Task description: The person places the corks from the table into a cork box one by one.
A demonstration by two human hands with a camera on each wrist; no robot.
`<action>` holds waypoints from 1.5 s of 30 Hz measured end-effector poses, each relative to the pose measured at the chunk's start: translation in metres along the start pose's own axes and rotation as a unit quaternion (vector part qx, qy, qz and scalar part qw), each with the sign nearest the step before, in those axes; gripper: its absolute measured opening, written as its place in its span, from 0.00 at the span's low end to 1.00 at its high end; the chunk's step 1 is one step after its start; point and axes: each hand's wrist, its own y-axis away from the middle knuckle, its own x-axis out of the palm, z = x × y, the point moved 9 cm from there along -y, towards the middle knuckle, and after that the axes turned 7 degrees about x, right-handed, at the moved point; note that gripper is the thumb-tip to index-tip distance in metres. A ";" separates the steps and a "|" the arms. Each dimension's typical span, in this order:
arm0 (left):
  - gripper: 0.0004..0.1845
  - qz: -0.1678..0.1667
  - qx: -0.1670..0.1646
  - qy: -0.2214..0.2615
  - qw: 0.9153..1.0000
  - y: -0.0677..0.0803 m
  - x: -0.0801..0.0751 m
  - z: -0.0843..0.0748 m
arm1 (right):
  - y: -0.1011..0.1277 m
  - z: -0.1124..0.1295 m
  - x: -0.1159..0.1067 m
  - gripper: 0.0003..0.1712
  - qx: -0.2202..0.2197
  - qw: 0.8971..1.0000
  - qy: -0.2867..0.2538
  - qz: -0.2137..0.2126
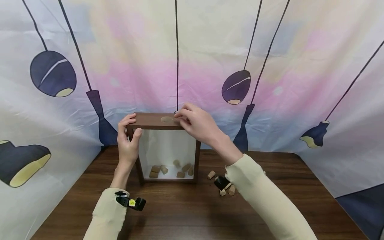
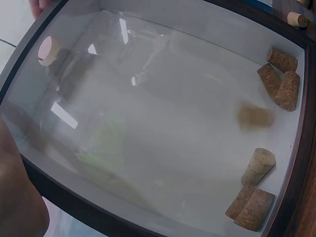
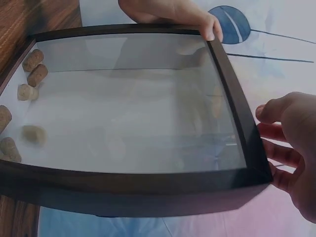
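Blurred cork (image 2: 255,117) behind frame glass (image 2: 163,118)

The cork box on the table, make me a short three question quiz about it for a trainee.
1. True or false: the left hand grips the top left corner of the shadow box.
2. Where is the round hole? A front glass, B top edge, C base.
3. The loose corks outside the box lie on which side of it, by the person's own sides?

Key: 1 true. 2 B. 3 the right; the right hand rests at the top edge beside the hole.
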 end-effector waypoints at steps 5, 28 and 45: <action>0.19 0.000 0.003 -0.002 1.000 0.000 0.000 -0.001 | 0.015 -0.009 -0.016 0.09 0.012 0.999 -0.042 -0.025; 0.19 0.002 0.000 -0.003 1.000 -0.001 0.001 -0.002 | 0.084 -0.071 -0.033 0.08 0.095 0.991 -0.084 -0.053; 0.18 0.000 0.000 -0.007 1.000 0.001 0.000 0.007 | 0.137 -0.107 0.022 0.08 0.113 0.990 -0.066 0.045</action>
